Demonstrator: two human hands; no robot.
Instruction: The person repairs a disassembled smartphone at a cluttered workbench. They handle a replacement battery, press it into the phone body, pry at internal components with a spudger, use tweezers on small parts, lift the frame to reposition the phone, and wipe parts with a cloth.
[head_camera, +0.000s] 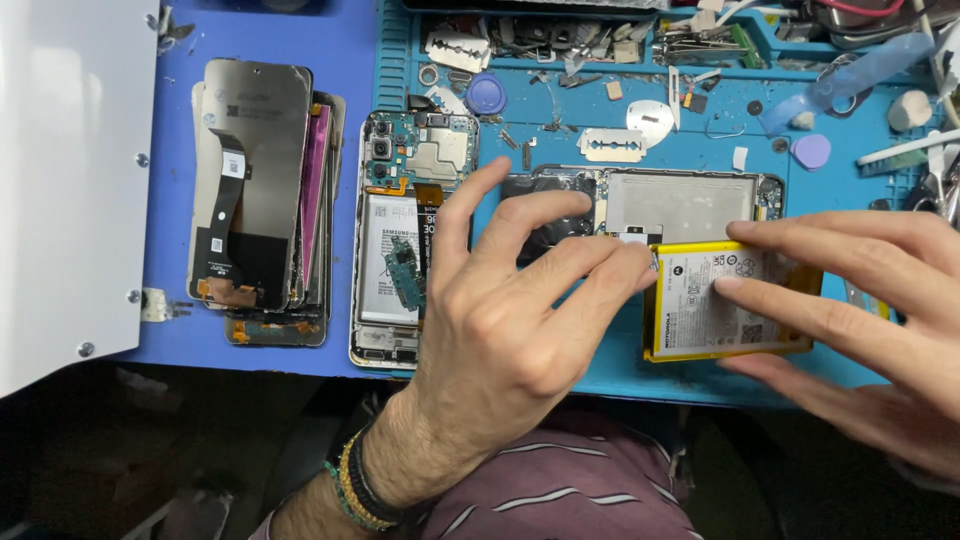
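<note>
At far left, a white sheet-metal panel with screws (70, 180) is seen, and beside it a stack of dark flat phone display panels with ribbon cables (255, 190) is laid on the blue table (345, 60). Next, an opened silver-framed phone with exposed green circuit board and white battery (395, 240) is placed at the edge of the teal ribbed work mat (560, 120). The left hand (510, 330) is held over the mat, its grip pinched together on a small metal tab at the corner of the yellow-edged flat rectangular phone battery (720, 300). This battery is tilted above the near edge of the mat, just in front of a second opened phone chassis with a grey empty bay (680, 205). The right hand (870, 310) is clamped on the battery's right end, fingers above, thumb below. Razor blades (612, 146) and small parts are scattered beyond
</note>
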